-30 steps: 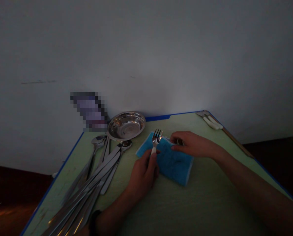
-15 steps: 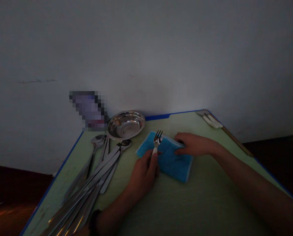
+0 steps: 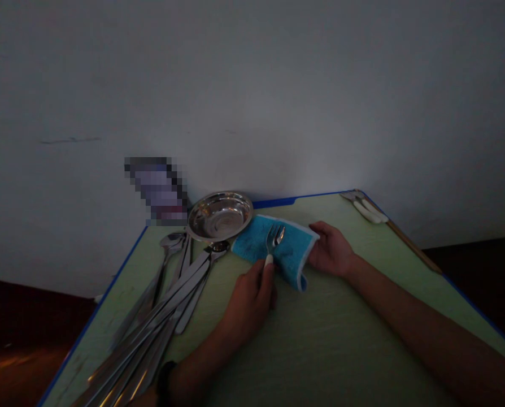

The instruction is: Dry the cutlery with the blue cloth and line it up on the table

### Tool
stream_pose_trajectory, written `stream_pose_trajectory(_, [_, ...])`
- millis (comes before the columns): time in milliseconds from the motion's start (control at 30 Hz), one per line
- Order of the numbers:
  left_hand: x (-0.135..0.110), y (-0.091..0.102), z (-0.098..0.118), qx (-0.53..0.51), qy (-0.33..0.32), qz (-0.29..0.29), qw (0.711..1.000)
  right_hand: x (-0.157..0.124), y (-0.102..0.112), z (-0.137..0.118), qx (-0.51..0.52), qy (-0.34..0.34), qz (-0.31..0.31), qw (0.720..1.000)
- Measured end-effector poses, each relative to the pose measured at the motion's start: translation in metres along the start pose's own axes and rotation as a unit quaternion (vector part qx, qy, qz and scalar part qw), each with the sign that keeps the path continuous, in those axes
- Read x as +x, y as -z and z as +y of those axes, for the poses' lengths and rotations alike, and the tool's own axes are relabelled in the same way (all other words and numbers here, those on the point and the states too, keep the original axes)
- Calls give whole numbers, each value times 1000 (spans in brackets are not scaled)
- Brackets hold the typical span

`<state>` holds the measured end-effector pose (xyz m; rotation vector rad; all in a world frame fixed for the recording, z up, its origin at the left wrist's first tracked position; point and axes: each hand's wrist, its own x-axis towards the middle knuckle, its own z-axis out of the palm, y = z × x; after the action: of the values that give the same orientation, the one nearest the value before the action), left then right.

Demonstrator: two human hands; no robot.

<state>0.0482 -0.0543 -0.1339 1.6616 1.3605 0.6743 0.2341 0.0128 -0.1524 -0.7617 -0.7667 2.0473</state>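
My left hand [image 3: 253, 293] is closed round the white handle of a fork [image 3: 273, 238], its metal tines pointing up and away from me. Behind the fork spreads a blue cloth [image 3: 297, 249] with a pale hem, its near corner curling. At the cloth's right side, my right hand [image 3: 332, 249] grips it, palm turned up, with some fingers hidden beneath. The tines appear in front of the cloth; whether they touch it I cannot tell.
A shiny metal bowl [image 3: 221, 217] stands by the wall. Several long metal spoons and other utensils [image 3: 151, 333] lie piled on the left. White-handled forks [image 3: 365, 208] rest at the far right corner beside a brown stick [image 3: 413, 246]. A blurred-out upright object [image 3: 159, 192] leans at the back left.
My right hand has turned from palm down to palm up, lifting the cloth's right side and bringing it behind the fork. My left hand keeps the fork in nearly the same place.
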Motion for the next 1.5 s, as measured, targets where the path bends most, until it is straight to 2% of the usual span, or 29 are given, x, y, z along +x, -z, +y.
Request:
stream_pose_trajectory(433, [2,-2,-4,41,-35,-2,999,-1,-13,19,-51,42,-56,996])
stream_pose_trajectory(600, [0,-3,-2,99,-51,-24,993,1,-17,24,-46,69,-34,996])
stream_pose_trajectory(700, [-2,-1,-1,95,-61,-53,992,2,-19,26,-50,81,-24,995])
stream_pose_trajectory(867, [-2,3,0,76,-66,-84,991,3,-25,26,-26,111,51,992])
stream_pose_trajectory(1133, [-3,3,-4,71,-76,-80,991,6,-28,27,24,156,134,978])
stream_pose_trajectory(1500, [-6,4,-4,60,-82,-87,991,11,-20,27,38,160,142,976])
